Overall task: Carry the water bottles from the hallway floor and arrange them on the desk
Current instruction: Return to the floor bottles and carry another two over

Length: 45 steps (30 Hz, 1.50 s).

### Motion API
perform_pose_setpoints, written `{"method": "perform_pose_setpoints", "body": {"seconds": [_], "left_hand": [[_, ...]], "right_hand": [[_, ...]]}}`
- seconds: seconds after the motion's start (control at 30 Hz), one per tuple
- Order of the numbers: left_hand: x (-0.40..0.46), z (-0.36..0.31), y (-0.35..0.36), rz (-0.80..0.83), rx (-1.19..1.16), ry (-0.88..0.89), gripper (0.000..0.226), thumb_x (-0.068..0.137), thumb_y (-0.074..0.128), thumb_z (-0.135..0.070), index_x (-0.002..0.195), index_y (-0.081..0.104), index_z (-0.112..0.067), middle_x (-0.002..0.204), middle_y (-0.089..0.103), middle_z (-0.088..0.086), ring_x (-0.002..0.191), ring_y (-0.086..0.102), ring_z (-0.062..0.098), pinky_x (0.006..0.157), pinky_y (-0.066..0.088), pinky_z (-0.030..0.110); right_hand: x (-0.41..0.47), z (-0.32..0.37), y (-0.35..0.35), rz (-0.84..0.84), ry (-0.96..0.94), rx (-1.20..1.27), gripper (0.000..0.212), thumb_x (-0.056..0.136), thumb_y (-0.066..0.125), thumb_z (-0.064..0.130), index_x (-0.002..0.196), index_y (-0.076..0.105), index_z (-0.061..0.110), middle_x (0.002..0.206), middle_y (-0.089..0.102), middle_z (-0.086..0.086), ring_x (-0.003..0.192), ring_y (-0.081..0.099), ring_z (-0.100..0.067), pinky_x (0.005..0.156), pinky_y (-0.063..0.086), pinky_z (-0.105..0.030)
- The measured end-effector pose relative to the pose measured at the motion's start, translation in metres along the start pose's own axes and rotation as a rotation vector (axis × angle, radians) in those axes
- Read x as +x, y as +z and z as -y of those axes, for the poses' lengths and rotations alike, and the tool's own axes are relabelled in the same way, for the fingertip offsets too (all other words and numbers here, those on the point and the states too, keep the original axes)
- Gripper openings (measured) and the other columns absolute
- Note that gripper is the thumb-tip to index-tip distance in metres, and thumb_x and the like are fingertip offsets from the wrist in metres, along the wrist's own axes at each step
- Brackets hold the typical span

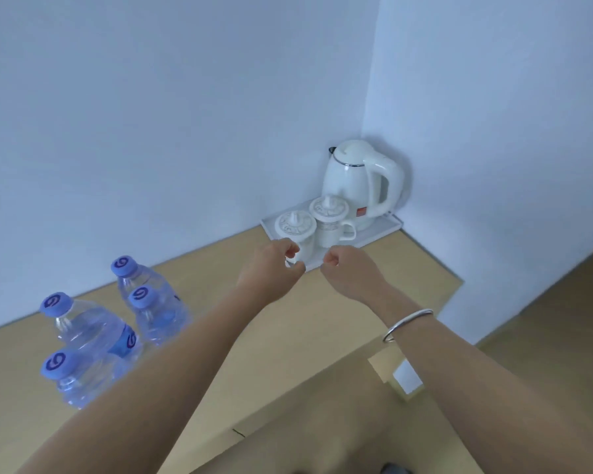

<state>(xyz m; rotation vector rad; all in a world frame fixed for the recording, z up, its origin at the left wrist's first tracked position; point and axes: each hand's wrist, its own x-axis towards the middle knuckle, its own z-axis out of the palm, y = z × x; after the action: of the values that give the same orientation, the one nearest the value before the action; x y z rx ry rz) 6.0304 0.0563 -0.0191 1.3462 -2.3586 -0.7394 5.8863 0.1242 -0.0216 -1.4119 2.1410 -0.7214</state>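
Four water bottles (96, 333) with blue caps, already standing on the desk (288, 336) in a tight cluster at its left, near the wall. Both hands out over the far end instead, at the near edge of the white tray (387, 224) in the corner. Left hand (271, 265) with fingers curled toward that edge, right hand (348, 268) closed into a loose fist beside it; impossible to tell whether either is truly pinching the tray rim or only hovering at it. Probably the arranging step by now, with the carrying seemingly done: likely shifting the tray to make room or tidy the layout. Next move, if so: a firm pinch on the rim with both hands and a slow, level slide, given the load on top. On the tray: one white kettle (360, 186) at the back, two lidded white cups (310, 229) in front. One silver bangle (406, 325) on the right wrist.
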Motion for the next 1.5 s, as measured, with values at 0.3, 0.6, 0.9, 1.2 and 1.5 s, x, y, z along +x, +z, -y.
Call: {"method": "perform_pose_setpoints", "body": {"seconds": [0.3, 0.6, 0.9, 1.2, 1.5], "left_hand": [[0.022, -0.125, 0.098, 0.3, -0.01, 0.219, 0.029, 0.085, 0.058, -0.027, 0.113, 0.06, -0.019, 0.105, 0.061, -0.008, 0.094, 0.055, 0.009, 0.083, 0.045, 0.025], [0.011, -0.285, 0.216, 0.54, 0.03, 0.491, 0.033, 0.088, 0.056, -0.031, 0.119, 0.058, -0.019, 0.118, 0.06, -0.005, 0.106, 0.056, 0.014, 0.089, 0.044, 0.026], [-0.002, -0.4, 0.322, 0.614, 0.105, 0.767, 0.023, 0.09, 0.056, -0.027, 0.111, 0.06, -0.018, 0.111, 0.062, -0.004, 0.091, 0.054, 0.011, 0.08, 0.042, 0.022], [-0.008, -0.467, 0.384, 0.724, 0.051, 0.819, 0.019, 0.088, 0.055, -0.023, 0.106, 0.06, -0.016, 0.105, 0.063, -0.001, 0.095, 0.059, 0.017, 0.083, 0.049, 0.032], [0.033, -0.55, 0.453, 0.805, 0.002, 0.798, 0.026, 0.091, 0.049, -0.024, 0.113, 0.061, -0.015, 0.106, 0.06, -0.005, 0.095, 0.056, 0.012, 0.078, 0.044, 0.024]], "right_hand": [[-0.044, -0.12, -0.087, -0.151, 0.277, 0.026, 0.018, 0.079, 0.046, 0.02, 0.083, 0.06, 0.009, 0.083, 0.061, -0.002, 0.077, 0.057, -0.023, 0.066, 0.046, -0.031], [-0.12, -0.252, -0.189, -0.333, 0.501, 0.019, 0.021, 0.085, 0.046, 0.023, 0.092, 0.062, 0.012, 0.091, 0.062, 0.0, 0.083, 0.06, -0.022, 0.065, 0.044, -0.029], [-0.211, -0.361, -0.264, -0.529, 0.694, 0.028, 0.017, 0.087, 0.05, 0.025, 0.089, 0.063, 0.016, 0.09, 0.064, -0.001, 0.083, 0.06, -0.019, 0.074, 0.05, -0.032], [-0.24, -0.434, -0.29, -0.597, 0.85, 0.133, 0.017, 0.081, 0.045, 0.023, 0.067, 0.056, 0.02, 0.076, 0.061, 0.004, 0.069, 0.055, -0.016, 0.066, 0.049, -0.031], [-0.218, -0.51, -0.353, -0.593, 0.904, 0.128, 0.017, 0.084, 0.041, 0.02, 0.074, 0.054, 0.018, 0.079, 0.056, 0.004, 0.077, 0.052, -0.017, 0.07, 0.043, -0.029]]}}
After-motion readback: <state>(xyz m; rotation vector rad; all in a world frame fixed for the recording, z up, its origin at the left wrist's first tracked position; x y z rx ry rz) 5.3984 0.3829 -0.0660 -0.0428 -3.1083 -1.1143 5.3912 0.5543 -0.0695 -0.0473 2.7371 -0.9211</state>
